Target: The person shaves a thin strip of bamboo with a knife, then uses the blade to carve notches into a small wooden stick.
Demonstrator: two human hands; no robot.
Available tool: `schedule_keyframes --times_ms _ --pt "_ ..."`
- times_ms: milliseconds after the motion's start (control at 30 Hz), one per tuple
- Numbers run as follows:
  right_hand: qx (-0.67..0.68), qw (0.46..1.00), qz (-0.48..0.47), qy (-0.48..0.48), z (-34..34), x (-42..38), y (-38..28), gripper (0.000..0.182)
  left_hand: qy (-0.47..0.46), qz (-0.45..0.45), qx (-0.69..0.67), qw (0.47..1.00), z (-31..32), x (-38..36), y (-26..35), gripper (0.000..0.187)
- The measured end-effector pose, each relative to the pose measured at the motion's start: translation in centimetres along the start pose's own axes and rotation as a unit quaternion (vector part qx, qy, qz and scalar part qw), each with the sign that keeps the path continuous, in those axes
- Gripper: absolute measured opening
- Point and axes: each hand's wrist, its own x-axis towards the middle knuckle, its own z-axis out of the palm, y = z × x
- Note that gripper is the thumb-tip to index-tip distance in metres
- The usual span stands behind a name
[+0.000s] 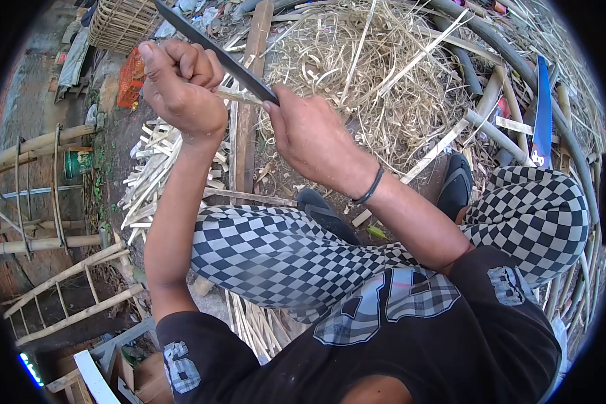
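A long dark knife blade (pixel 215 52) slants from the upper left down to my right hand (pixel 311 132), whose fingers are wrapped round its handle end. My left hand (pixel 184 87) is raised beside the blade, fingers curled and thumb pointing up. A thin pale strip (pixel 241 96) runs from my left hand towards my right hand, passing below the blade. How my left fingers grip the strip is partly hidden. A dark band circles my right wrist.
Curly shavings (pixel 343 60) lie in a heap ahead. Split pale strips (pixel 156 178) are piled at left, beside a wooden plank (pixel 248 128). A blue saw (pixel 543 114) stands at right near bamboo poles. A woven basket (pixel 120 25) and an orange crate (pixel 129 79) are upper left.
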Motion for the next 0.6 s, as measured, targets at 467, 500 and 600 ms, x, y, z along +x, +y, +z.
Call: schedule_keyframes --times_ms 467,500,600 --pt "-0.065 0.997 0.019 -0.046 5.6 0.9 6.3 0.020 0.007 -0.039 0.009 0.999 -2.6 -1.3 -0.8 0.058" --pt "-0.050 0.997 0.043 -0.034 5.9 1.0 6.7 0.021 0.007 -0.042 0.012 0.999 -2.8 -1.6 -0.8 0.058" --pt "-0.062 0.997 0.039 -0.029 6.4 1.3 6.7 0.019 0.012 -0.064 0.007 0.998 -3.7 -1.2 -1.1 0.059"
